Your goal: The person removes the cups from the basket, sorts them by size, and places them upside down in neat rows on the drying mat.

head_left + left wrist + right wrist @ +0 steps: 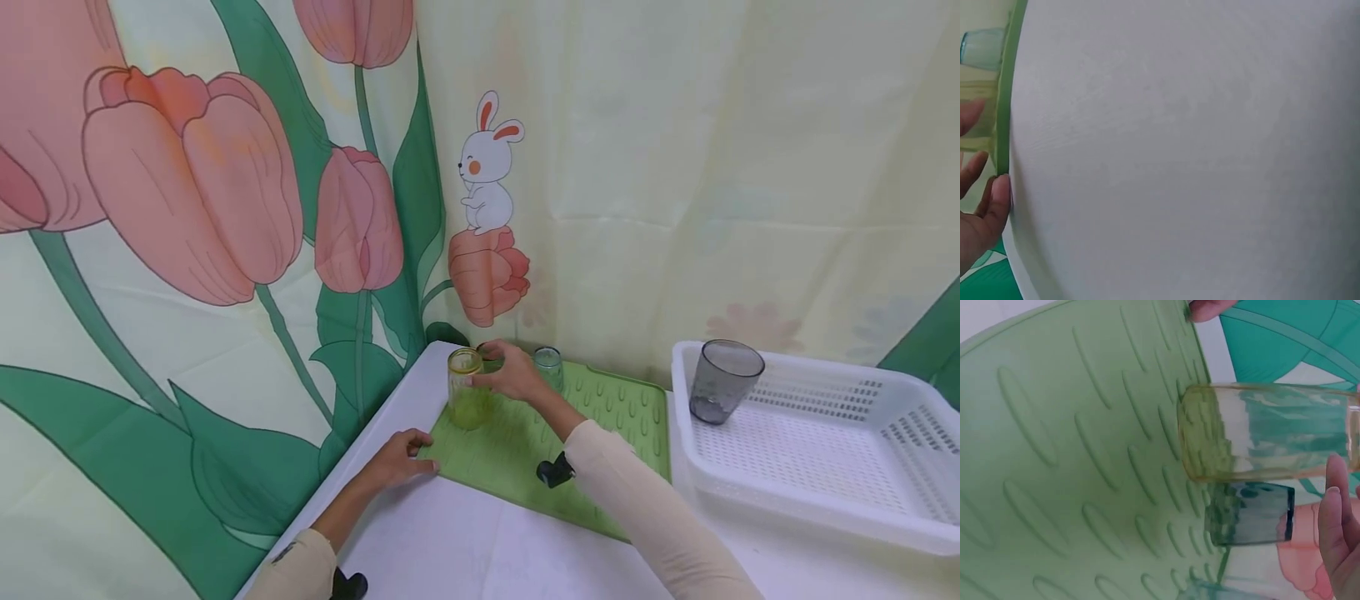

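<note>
A tall clear yellow glass (468,400) stands upright on the green ribbed mat (517,454), near its left edge. My right hand (516,373) is beside the upper part of that glass, its fingers extended; in the right wrist view a fingertip (1334,464) meets or overlaps the glass's side. Behind it is a shorter dark glass (1252,514), mostly hidden in the head view. A light blue glass (549,367) stands farther right on the mat. My left hand (401,460) rests at the mat's near left corner, fingers loosely bent and spread around the corner.
At the right, a white perforated basket (806,521) holds a grey tumbler (723,379) leaning in its left end. A white cloth (465,542) covers the table. Tulip-print curtains (637,167) hang close behind and to the left.
</note>
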Tool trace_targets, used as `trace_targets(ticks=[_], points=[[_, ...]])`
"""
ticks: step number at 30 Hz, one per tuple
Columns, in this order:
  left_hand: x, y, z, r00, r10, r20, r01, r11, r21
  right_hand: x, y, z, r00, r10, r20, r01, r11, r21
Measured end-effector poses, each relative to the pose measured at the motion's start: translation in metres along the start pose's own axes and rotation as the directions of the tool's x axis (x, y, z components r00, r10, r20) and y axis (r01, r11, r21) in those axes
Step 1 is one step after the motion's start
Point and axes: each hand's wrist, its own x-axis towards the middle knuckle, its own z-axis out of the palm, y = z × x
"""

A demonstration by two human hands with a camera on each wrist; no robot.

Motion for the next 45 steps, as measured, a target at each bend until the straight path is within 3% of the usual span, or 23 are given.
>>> trace_targets(ticks=[8, 12, 19, 29, 35, 45], points=[[0.002, 0.010, -0.008, 0.999, -0.043, 0.001, 0.043, 0.999, 0.012, -0.015, 0.005, -0.024, 0.999, 0.048, -0.011, -0.048, 0.999, 0.022], [0.002, 0.020, -0.009, 0.999, -0.034, 0.011, 0.034, 0.999, -0.013, -0.024, 0.008, -0.036, 0.998, 0.052, -0.042, -0.050, 0.998, 0.046], [0.004, 0.037, -0.006, 0.994, 0.059, 0.092, -0.056, 0.998, -0.036, -0.045, 0.014, -0.053, 0.995, 0.080, -0.064, -0.079, 0.997, 0.013], [0.007, 0.067, 0.006, 0.962, 0.176, 0.210, -0.160, 0.983, -0.092, -0.078, 0.014, -0.076, 0.993, 0.060, -0.105, -0.057, 0.998, 0.033], [0.009, 0.082, 0.016, 0.955, 0.207, 0.211, -0.188, 0.977, -0.104, -0.099, 0.013, -0.088, 0.988, 0.066, -0.139, -0.059, 0.997, 0.052], [0.015, 0.105, 0.035, 0.925, 0.318, 0.207, -0.286, 0.943, -0.172, -0.135, 0.011, -0.113, 0.975, 0.077, -0.207, -0.064, 0.996, 0.069]])
